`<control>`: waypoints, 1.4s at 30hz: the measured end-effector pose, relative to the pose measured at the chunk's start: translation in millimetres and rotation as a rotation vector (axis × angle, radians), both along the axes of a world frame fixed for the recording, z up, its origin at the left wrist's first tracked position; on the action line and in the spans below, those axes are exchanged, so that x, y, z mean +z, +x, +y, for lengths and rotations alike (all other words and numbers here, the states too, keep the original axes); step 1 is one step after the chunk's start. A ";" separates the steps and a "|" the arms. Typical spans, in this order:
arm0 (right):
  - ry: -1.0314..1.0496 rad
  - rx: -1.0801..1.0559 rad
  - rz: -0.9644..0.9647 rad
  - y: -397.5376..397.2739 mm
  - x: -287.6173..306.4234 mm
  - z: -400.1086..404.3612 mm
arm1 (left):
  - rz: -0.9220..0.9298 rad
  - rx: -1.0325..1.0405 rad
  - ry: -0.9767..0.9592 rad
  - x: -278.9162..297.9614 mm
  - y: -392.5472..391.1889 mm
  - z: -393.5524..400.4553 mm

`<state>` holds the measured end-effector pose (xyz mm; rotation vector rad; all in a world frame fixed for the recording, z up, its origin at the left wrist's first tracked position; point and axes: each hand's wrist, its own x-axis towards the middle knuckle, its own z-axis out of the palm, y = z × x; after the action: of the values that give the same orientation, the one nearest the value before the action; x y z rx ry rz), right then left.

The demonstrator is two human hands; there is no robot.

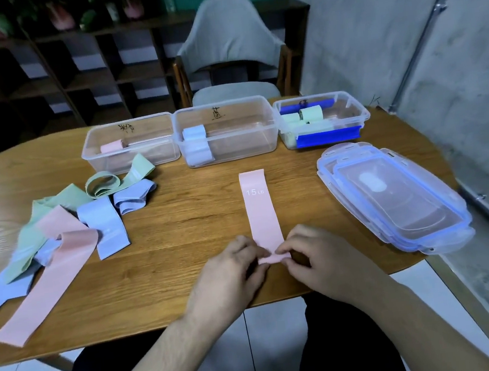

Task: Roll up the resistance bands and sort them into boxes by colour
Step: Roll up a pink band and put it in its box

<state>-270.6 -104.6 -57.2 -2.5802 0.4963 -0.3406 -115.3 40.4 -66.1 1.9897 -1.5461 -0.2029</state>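
Observation:
A pink resistance band (260,211) marked 15 LB lies flat on the wooden table (186,272), running away from me. My left hand (232,273) and my right hand (319,256) both pinch its near end, which is folded over into a small first turn. Three clear boxes stand at the back: the left box (132,156) holds a pink roll (111,146), the middle box (257,140) holds blue rolls (194,133), and the right box (347,105) holds green rolls (310,114).
A loose pile of pink, blue and green bands (58,233) lies on the table's left side. Stacked clear lids (395,194) sit at the right near the table edge. A grey chair (231,51) stands behind the table, a concrete wall to the right.

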 end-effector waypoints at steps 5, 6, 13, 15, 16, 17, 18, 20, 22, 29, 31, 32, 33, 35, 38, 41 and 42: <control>0.009 0.021 0.022 2.1 3.3 -3.5 | -0.005 -0.028 0.068 3.1 8.8 -7.6; 0.013 0.021 0.023 3.2 3.6 -4.3 | -0.004 -0.032 0.079 2.8 10.6 -9.2; 0.029 -0.011 0.080 13.4 3.0 -13.7 | -0.024 -0.066 0.018 2.4 11.8 -11.2; 0.032 -0.023 0.078 15.0 2.3 -15.4 | -0.067 -0.083 0.022 -0.1 12.7 -11.7; 0.031 -0.027 0.074 15.1 1.4 -15.7 | -0.082 -0.089 0.021 -1.8 13.6 -12.1; 0.029 -0.027 0.065 14.6 1.1 -15.6 | -0.092 -0.091 0.016 -3.4 14.6 -12.4; 0.027 -0.024 0.049 13.5 0.0 -15.2 | -0.100 -0.093 0.010 -4.7 15.5 -12.7; 0.017 -0.004 0.001 10.9 -2.4 -15.3 | -0.114 -0.090 0.001 -5.3 16.5 -14.0; -0.005 0.015 -0.014 9.3 -4.4 -16.6 | -0.119 -0.085 -0.002 -4.1 16.6 -15.2; -0.032 0.007 -0.080 15.7 -11.1 -24.0 | -0.062 -0.078 -0.025 -4.7 19.9 -20.0; -0.032 0.008 -0.077 17.4 -12.4 -25.2 | -0.041 -0.071 -0.055 -5.9 21.3 -20.3; -0.030 0.006 -0.077 18.2 -12.4 -25.8 | -0.032 -0.067 -0.067 -6.7 22.1 -20.5; -0.030 0.004 -0.076 18.9 -11.8 -26.1 | -0.029 -0.063 -0.075 -7.8 22.8 -20.6; -0.032 0.006 -0.073 19.8 -10.1 -26.7 | -0.022 -0.050 -0.081 -10.8 24.3 -21.4; -0.041 0.023 -0.099 19.3 -9.1 -27.1 | 0.002 -0.025 -0.090 -12.7 25.0 -23.5; -0.044 0.039 -0.110 19.2 -12.0 -27.4 | 0.025 -0.005 -0.091 -11.9 25.3 -25.6; -0.045 0.040 -0.114 19.7 -13.0 -28.0 | 0.032 -0.002 -0.088 -12.0 25.8 -25.8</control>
<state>-250.9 -132.6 -70.2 -2.5924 0.4007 -0.4867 -89.5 14.6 -78.1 1.9074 -1.5114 -0.1636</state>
